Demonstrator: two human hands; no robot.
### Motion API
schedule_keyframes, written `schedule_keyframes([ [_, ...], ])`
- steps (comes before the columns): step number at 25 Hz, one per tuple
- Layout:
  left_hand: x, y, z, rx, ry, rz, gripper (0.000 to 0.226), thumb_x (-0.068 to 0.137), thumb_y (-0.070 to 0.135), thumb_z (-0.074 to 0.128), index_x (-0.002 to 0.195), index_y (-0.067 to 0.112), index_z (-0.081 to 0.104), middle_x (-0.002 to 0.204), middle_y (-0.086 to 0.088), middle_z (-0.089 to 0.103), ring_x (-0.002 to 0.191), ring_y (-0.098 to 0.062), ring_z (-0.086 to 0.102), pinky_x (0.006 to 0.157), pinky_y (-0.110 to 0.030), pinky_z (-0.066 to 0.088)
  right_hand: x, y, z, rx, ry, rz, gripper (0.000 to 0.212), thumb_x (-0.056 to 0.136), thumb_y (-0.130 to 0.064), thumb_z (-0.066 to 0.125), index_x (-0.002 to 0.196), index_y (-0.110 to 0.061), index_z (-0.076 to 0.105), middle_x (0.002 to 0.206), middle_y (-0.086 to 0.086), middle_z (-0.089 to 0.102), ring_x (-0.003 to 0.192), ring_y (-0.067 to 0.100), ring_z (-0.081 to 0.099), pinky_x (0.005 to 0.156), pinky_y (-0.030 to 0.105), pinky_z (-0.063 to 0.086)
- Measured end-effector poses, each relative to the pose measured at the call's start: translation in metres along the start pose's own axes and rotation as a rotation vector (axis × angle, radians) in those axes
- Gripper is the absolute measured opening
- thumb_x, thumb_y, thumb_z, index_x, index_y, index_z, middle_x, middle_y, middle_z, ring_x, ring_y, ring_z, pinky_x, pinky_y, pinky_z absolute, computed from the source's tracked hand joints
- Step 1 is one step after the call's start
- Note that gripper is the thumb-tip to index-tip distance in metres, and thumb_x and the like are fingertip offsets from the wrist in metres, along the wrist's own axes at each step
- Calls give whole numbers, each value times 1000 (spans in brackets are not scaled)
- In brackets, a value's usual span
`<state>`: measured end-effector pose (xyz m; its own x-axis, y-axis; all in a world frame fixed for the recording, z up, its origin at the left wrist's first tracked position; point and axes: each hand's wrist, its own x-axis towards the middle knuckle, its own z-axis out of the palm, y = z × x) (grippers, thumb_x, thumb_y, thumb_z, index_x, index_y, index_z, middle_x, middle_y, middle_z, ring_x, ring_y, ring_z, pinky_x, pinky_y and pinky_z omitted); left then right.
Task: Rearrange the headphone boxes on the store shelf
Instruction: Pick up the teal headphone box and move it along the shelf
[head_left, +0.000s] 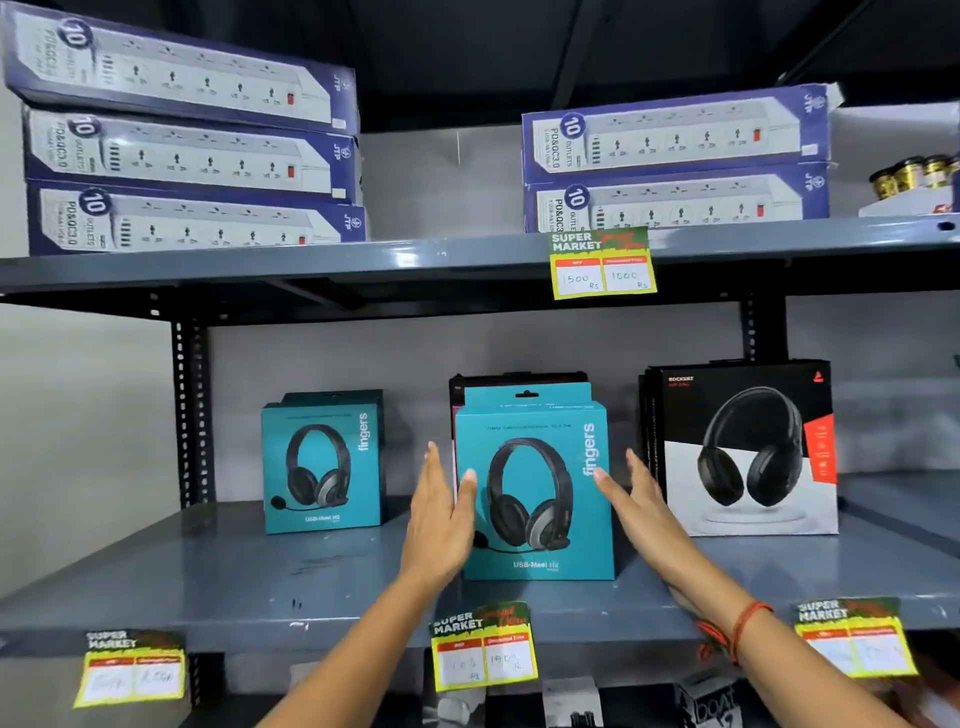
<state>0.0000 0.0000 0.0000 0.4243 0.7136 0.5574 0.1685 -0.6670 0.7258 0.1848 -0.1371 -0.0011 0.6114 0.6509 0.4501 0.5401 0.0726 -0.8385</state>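
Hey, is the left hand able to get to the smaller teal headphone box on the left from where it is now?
Probably yes. The left hand is open beside the front teal box, and only bare shelf lies between it and the smaller teal box. Nothing stands in that gap.

Overall level: we read even, moderately bright indoor light on the lower bay; the space above the top boxes is dark.
Source: we see none directly; light appears to fall from above and in front.
Shadows: we note a dark band under the upper shelf (311, 270) and soft shadows beside the teal box (535, 493).
Glare: we find pale sheen on the lower shelf (234, 577) and on the power-strip boxes (182, 150).
Distortion: we observe wide-angle bowing; shelf edges curve and tilt toward the frame borders.
Focus: we rate the centre fairly sharp; the price tag (130, 670) at bottom left and the bottom-right corner are smeared, figures unreadable.
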Motion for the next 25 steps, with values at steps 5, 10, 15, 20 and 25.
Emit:
schedule_keyframes([
  [5,4,-9,6,-292,-126,-228,72,98,60,35,161,40,5,170,2,23,155,-29,24,122,-60,27,0,17,8,122,-130,22,84,75,-78,46,151,-51,23,160,-8,39,130,5,53,101,30,49],
  [10,-6,5,6,-408,-110,-302,68,94,69,27,156,40,32,163,0,40,150,-26,34,123,-52,28,-13,0,3,220,-168,9,57,88,-62,48,142,-49,39,127,-24,62,97,-15,64,64,9,52],
  [15,-8,43,-16,-327,-104,-244,53,86,76,17,101,47,59,123,2,63,111,-20,56,106,-47,45,-32,-34,-29,197,-115,-38,39,73,-77,46,107,-60,57,91,-44,70,84,-27,62,61,6,49],
  [20,-16,75,-27,-278,-98,-206,58,90,75,13,92,38,58,109,1,63,107,-24,58,109,-54,45,-48,-55,-52,168,-84,-64,23,71,-84,42,83,-76,60,89,-46,69,84,-26,63,73,19,43],
  [25,-25,63,-37,-322,-72,-259,65,87,77,15,116,38,58,130,-4,65,126,-31,59,113,-56,42,-54,-60,-35,178,-125,-68,54,67,-85,43,108,-52,59,91,-40,71,85,-23,64,71,18,43],
])
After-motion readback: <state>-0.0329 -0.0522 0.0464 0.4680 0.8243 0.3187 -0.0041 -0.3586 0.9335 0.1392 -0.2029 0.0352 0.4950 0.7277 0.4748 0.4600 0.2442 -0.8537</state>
